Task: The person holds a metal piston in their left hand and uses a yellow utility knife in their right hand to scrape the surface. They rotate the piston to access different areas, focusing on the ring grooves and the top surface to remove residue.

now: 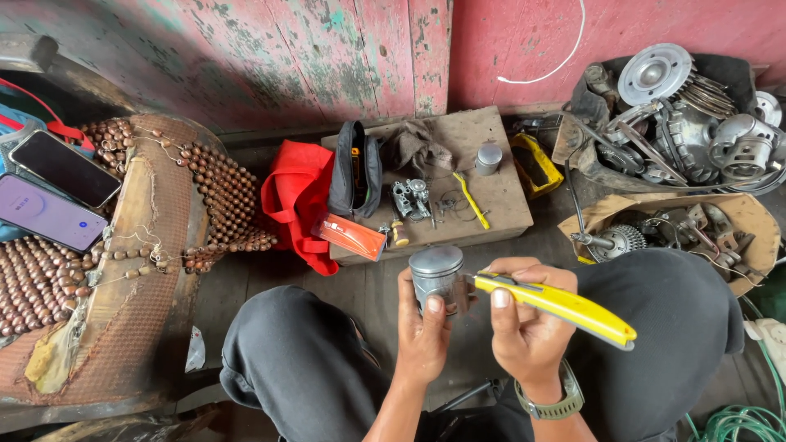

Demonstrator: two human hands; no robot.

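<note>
Left hand point(426, 331) grip wraps the metal piston point(436, 277), thumb on its side. Right hand point(524, 323) grip closes on a yellow utility knife point(561, 305), tip touching the piston. Both held above the knees, in front of a wooden board point(483, 196) with small parts.

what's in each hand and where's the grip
Left hand holds a metal piston by its side wall, fingers wrapped around it. Right hand grips a yellow utility knife along its handle.
</note>
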